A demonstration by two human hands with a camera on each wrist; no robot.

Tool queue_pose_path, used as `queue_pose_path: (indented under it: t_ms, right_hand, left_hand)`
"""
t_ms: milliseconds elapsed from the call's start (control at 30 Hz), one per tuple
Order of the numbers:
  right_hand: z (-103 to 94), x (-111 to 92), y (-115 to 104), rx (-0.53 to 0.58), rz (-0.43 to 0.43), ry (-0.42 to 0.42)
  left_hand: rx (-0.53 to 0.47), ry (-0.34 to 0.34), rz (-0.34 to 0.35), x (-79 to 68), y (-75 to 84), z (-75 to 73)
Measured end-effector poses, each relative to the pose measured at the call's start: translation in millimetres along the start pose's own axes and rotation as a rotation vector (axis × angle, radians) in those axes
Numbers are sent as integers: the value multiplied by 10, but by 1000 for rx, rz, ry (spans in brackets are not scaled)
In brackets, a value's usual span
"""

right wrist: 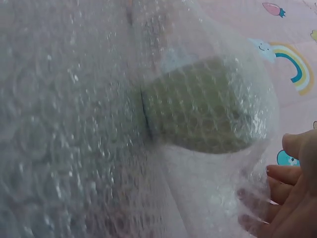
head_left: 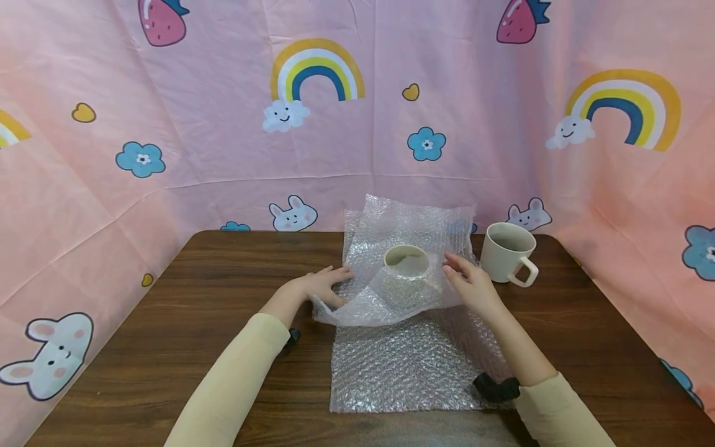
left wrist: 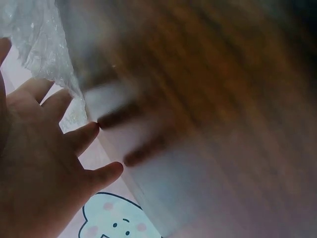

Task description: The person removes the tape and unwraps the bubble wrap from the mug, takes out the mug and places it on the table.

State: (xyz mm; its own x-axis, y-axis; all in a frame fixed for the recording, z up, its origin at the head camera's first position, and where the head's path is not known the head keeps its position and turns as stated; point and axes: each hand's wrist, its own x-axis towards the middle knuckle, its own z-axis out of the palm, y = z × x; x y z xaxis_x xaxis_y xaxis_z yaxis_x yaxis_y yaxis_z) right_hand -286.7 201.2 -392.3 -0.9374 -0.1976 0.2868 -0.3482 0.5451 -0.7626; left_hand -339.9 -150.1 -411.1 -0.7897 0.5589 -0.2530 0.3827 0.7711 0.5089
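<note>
A pale cup (head_left: 398, 253) stands on a sheet of bubble wrap (head_left: 402, 366), its rim showing above. One flap of the wrap is folded up over the near side of the cup, which shows greenish through the plastic in the right wrist view. My left hand (head_left: 324, 285) lies with fingers spread at the left edge of the wrap. To the right of the cup, my right hand (head_left: 473, 285) is at the flap, fingers loosely bent and thumb apart; some fingers (right wrist: 255, 198) show through the film. The cup's base is hidden.
A grey-white mug (head_left: 505, 254) with its handle towards the right front stands on the brown wooden table (head_left: 251, 261), just beyond my right hand. A pink printed cloth (head_left: 346, 155) hangs behind the table and along both sides.
</note>
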Motion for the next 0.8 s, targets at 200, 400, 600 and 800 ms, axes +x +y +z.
queue_pose_path:
  t_ms: [200,400,600,800]
  right_hand:
    - [-31,28,24,18,12,-28]
    - [-69,22,-3,31,-13,33]
    - [-147,-51,-54,46,-37,64]
    - [-241,-186,-93,42,-94,34]
  left_hand:
    - [6,-11,-9,9,-2,3]
    - [6,-33,-8,-15,16,-1]
    - [16,-27,-27,-3,18,14]
    - [32,-28,-42,7,26,19]
